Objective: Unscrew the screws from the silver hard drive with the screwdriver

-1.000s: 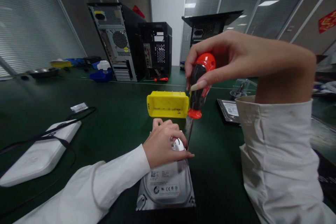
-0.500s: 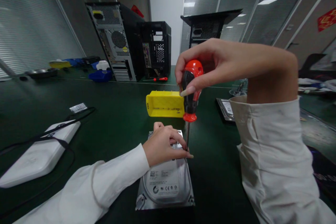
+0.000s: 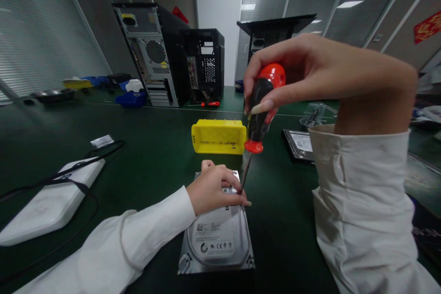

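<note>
My right hand (image 3: 292, 73) grips the red-and-black handle of a screwdriver (image 3: 259, 117), thumb on the near side and fingers wrapped behind, its shaft slanting down and leftward to the far right edge of a silver hard drive (image 3: 220, 250). My left hand (image 3: 212, 190) lies over the drive's far end, thumb and forefinger gathered about the tip; whether they pinch the shaft I cannot tell. The drive rests label up on a dark green table (image 3: 148, 156), directly in front of me. Just beyond it sits a yellow bin (image 3: 218, 140), open side facing me. A second hard drive (image 3: 301, 142) lies to the right, near my sleeve. On the left, a black cable (image 3: 62, 177) crosses a white device (image 3: 51, 206). At the back, a red-handled driver (image 3: 211, 104) lies before two computer towers (image 3: 156, 55).
</note>
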`<state>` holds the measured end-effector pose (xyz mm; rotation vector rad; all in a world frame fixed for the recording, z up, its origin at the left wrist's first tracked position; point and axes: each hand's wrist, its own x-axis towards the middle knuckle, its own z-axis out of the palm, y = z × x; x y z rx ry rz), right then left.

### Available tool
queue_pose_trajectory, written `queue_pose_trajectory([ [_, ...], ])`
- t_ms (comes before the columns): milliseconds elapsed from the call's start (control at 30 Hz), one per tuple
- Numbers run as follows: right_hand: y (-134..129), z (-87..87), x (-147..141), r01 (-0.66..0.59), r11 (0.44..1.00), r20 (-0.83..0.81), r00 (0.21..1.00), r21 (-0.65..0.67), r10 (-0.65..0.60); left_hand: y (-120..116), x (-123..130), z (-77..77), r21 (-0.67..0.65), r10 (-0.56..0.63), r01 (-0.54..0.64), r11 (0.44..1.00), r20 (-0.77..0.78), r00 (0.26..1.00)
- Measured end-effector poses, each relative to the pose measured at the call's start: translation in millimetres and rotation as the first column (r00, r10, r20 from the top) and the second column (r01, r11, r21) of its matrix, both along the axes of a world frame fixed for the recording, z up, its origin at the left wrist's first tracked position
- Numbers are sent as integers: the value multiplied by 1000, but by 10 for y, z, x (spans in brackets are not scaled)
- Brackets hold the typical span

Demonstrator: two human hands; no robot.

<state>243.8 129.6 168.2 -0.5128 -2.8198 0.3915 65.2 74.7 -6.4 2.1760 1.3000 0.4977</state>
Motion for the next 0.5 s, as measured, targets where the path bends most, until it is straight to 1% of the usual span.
queue_pose_trajectory([
  [67, -23, 6, 16, -5, 1000, -13, 1000, 29, 5, 7, -11, -10, 0, 1, -1, 1000, 5, 1000],
  [167, -35, 9, 13, 27, 1000, 46, 999, -6, -27, 14, -21, -8, 1, 7, -7, 1000, 12, 1000],
  [267, -19, 3, 2, 51, 998, 50, 998, -29, -49, 18, -26, 18, -29, 0, 0, 1000, 10, 1000],
  [333, -1, -3, -1, 57, 998, 48, 997, -40, -55, 21, -29, 41, -43, -24, 25, 999, 9, 1000],
  [433, 19, -6, -6, 50, 997, 67, 997, -57, -46, 24, -29, 74, -45, -55, 55, 997, 3, 998],
  [500, 23, -2, -14, 18, 998, 69, 998, -55, -14, 25, -29, 90, -46, -65, 65, 997, -7, 998],
])
